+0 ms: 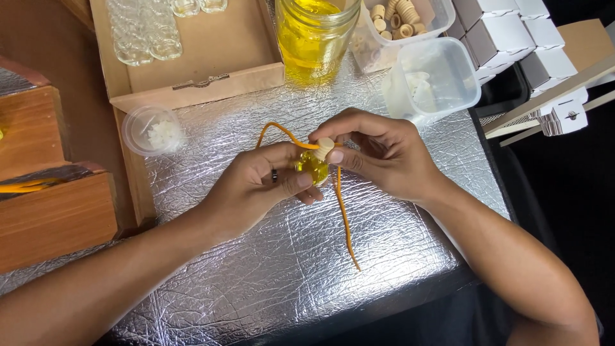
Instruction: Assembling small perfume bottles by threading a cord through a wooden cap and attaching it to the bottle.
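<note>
Your left hand [256,182] has its fingers clamped around the small clear glass bottle of yellow liquid [312,166], held just above the crinkled silver foil desk [269,256], roughly at its middle. That bottle looks light but fragile and probably slick, more so if any liquid is on the glass; you would do best to grip it around the body, as you do now, not by the neck.

Its look: squat, see-through, bright yellow inside, topped by a pale round wooden cap [324,148]. An orange cord [343,211] loops up from the cap toward the left and hangs down across the foil below the bottle; it is thin and limp, so it will not bear guiding except close to the cap.

Your right hand [378,154] has its fingers pinched together on the wooden cap, touching the bottle's top. The cap seems light and dry, easy to grip by its sides.

Behind stand a large glass jar of yellow liquid [314,32] and a clear plastic tub [435,80].
</note>
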